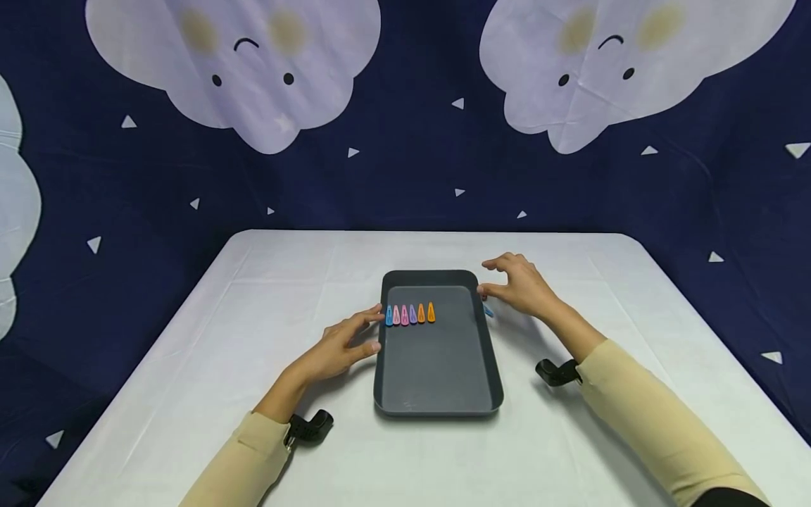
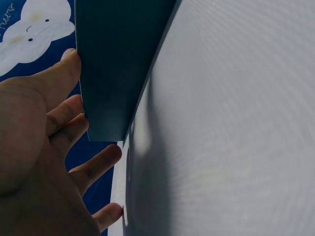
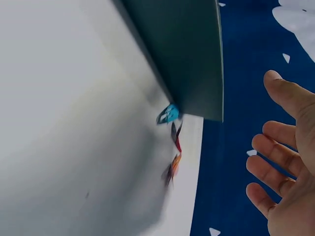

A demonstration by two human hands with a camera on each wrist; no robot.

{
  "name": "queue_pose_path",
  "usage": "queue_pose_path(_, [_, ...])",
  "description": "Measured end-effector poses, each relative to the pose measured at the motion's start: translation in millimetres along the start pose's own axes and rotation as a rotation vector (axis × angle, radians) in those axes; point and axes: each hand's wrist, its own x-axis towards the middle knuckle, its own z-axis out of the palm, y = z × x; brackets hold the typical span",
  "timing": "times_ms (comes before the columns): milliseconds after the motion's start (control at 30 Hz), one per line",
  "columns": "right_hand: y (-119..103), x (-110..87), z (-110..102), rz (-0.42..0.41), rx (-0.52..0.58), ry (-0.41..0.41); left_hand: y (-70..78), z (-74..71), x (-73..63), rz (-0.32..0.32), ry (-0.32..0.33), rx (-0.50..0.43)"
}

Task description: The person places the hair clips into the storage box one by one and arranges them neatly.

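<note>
A dark grey tray (image 1: 437, 398) lies in the middle of the white table. Inside it, near the far left, several small hair clips (image 1: 410, 313) in blue, pink, purple and orange lie in a row. My left hand (image 1: 345, 343) has relaxed fingers at the tray's left wall (image 2: 118, 64), its fingertips close to the blue clip. My right hand (image 1: 516, 285) hovers with straight fingers at the tray's far right rim and holds nothing. A light blue clip (image 3: 169, 113) lies on the table against the tray's right wall, with a few more clips (image 3: 173, 157) beside it.
The white tablecloth (image 1: 209, 331) covers the table, with a dark blue cloud-print backdrop (image 1: 405, 141) behind. Black wrist camera mounts (image 1: 557, 371) sit on both forearms above the cloth.
</note>
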Motion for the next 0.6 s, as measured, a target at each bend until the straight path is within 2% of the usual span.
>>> queue_pose_path(300, [24.8, -6.6, -3.9, 0.033, 0.003, 0.021, 1.3, -0.4, -0.9, 0.013, 0.002, 0.023])
queue_pose_path(600, [55.7, -9.7, -2.2, 0.098, -0.011, -0.002, 0.7, -0.1, -0.7, 0.013, 0.006, 0.018])
